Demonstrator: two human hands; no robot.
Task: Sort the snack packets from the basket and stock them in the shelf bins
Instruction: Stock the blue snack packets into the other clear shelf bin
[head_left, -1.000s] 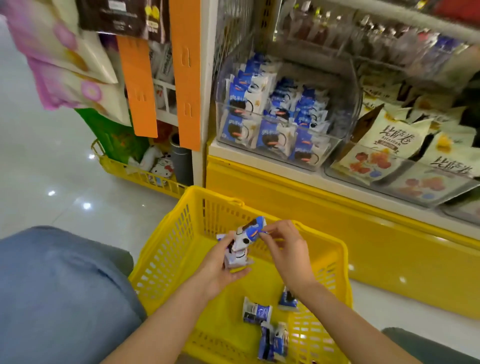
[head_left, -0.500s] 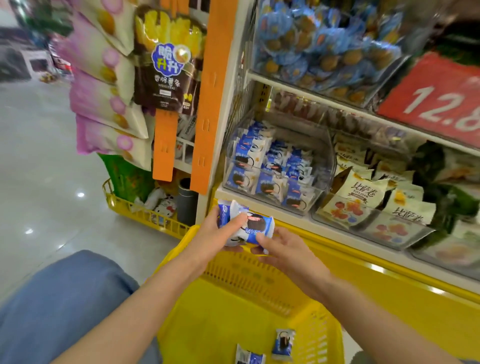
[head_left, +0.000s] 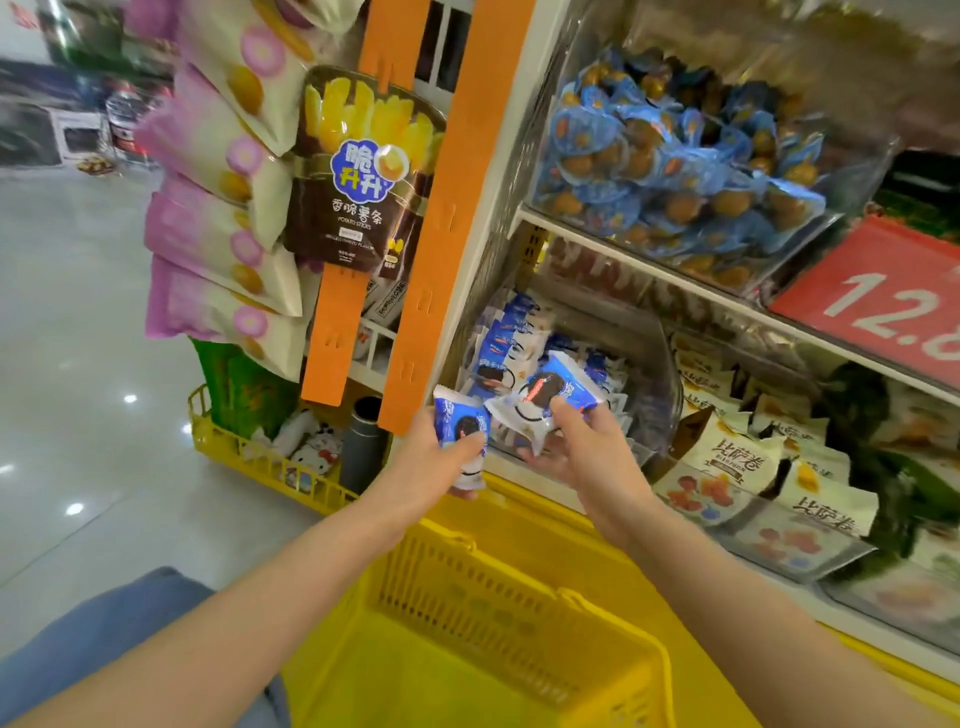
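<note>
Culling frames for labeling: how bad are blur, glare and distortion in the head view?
Head view: centre is sharp, print readable on the potato-stick bag, the left packet in the left hand and the right packet in the right hand; top-shelf snacks and red price sign are motion-soft; glare spots dot the floor; orange strips lean with wide-angle distortion.

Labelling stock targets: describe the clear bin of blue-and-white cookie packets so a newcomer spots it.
Find the wide orange vertical strip on the shelving's left edge. Right of its lower end sits a clear plastic bin. It alone holds blue-and-white cookie packets; the bin to its right holds cream packets.
</note>
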